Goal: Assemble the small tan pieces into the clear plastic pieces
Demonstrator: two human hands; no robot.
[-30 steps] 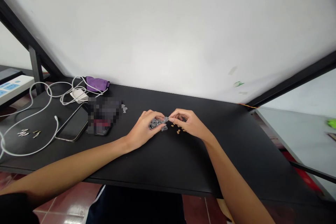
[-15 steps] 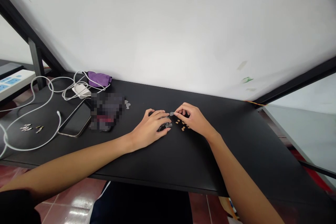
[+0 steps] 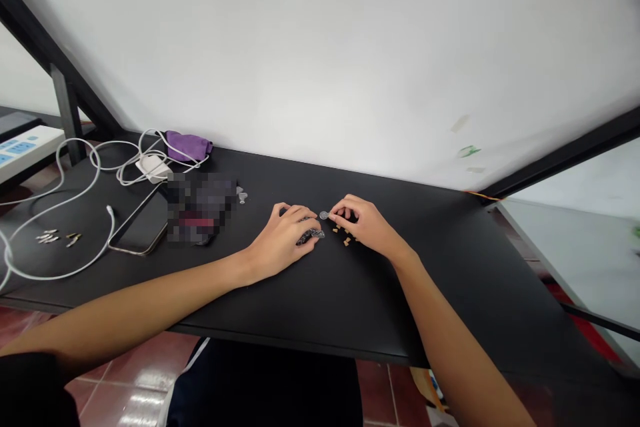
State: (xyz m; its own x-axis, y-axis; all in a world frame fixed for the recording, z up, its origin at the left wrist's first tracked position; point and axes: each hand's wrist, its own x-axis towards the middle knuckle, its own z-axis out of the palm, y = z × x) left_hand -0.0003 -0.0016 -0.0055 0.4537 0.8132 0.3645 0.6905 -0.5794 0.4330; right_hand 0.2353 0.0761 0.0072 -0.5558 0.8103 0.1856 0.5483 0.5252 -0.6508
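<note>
Small clear disc (image 3: 323,215) (greyish, pinched)

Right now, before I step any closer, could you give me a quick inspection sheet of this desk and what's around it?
surface: black tabletop, dark and matte.
job's things: small clear disc; clump of clear pieces; small tan pieces lying just below the disc.
hands: left hand curled over the clump; right hand pinching the disc in its fingers.
clutter: smartphone; pixelated patch; purple fabric item; small metal pieces.
cables: white cable looping loosely; white charger.
surroundings: white wall behind; power strip far left; red tiled floor below.
</note>
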